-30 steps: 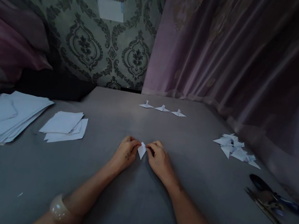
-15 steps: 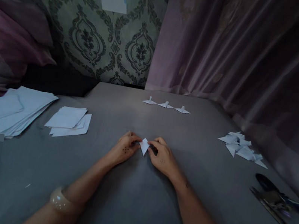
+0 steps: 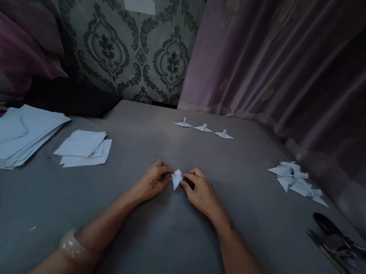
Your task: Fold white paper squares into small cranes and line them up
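Hardly anything has shifted over the past half second; against a second ago, the folded paper (image 3: 176, 180) shows a broader, pointed top where a narrow blunt tip showed then, and the view has tipped slightly downward. It is a small white kite shape with a short upper point and a longer lower one aimed at the person; its finer creases are too small to make out. Left hand (image 3: 154, 181) and right hand (image 3: 198, 189) each pinch one side corner between thumb and forefinger, the other fingers curled in. So the paper sits between the two hands, at their fingertips, just over or on the grey counter (image 3: 166, 245); which of these, I cannot tell.

Nearer the person, a pale glossy bangle (image 3: 73, 244) circles the left wrist. Off to the right lie some dark, blurred tools (image 3: 337, 245). Level with the hands and slightly beyond are smaller white sheets (image 3: 81, 144) and larger sheets (image 3: 34, 132) on the left, and a heap of folded pieces (image 3: 296, 180) on the right. Farther back, three folded figures (image 3: 203, 128) stand in a row before a pink curtain (image 3: 223, 60).
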Demonstrator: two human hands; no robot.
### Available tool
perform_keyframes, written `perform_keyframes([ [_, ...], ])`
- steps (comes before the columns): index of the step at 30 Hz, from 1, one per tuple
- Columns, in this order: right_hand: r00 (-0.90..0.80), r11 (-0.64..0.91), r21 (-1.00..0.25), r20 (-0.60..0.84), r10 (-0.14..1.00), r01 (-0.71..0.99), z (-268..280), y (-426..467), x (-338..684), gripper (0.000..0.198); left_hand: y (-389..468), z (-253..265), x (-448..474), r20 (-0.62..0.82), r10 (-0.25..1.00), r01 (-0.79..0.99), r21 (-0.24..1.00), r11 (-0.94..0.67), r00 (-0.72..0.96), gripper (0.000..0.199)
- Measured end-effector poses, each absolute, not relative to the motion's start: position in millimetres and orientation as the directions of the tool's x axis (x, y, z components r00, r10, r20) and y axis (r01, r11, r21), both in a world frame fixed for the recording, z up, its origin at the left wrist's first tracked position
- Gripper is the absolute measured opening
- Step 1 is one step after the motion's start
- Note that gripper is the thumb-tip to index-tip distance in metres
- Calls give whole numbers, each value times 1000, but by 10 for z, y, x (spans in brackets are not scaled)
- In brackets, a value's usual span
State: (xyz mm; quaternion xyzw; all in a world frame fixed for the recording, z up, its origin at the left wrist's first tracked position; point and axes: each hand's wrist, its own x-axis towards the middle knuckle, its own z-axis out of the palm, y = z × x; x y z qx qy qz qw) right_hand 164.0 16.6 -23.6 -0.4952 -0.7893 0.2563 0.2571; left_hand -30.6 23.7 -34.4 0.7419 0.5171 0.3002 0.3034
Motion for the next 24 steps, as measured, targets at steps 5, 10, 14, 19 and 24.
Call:
perform_keyframes([
  [5,-384,401,-643,176,906,652,-236,154,1634,24,244,-343,-309,122,948,587,760,-280,294,21],
  [10,-360,381,-628,169,918,678,-248,147,1622,23,237,-333,-305,126,949,594,754,-282,291,21],
  [14,-341,374,-623,178,923,687,-256,158,1605,21,219,-285,-293,106,950,607,747,-272,294,25],
  [19,-338,381,-615,192,921,691,-265,167,1590,24,228,-294,-280,119,955,604,751,-266,272,23],
  [24,-327,376,-616,197,924,692,-273,161,1583,23,248,-321,-281,148,952,594,752,-284,269,20],
])
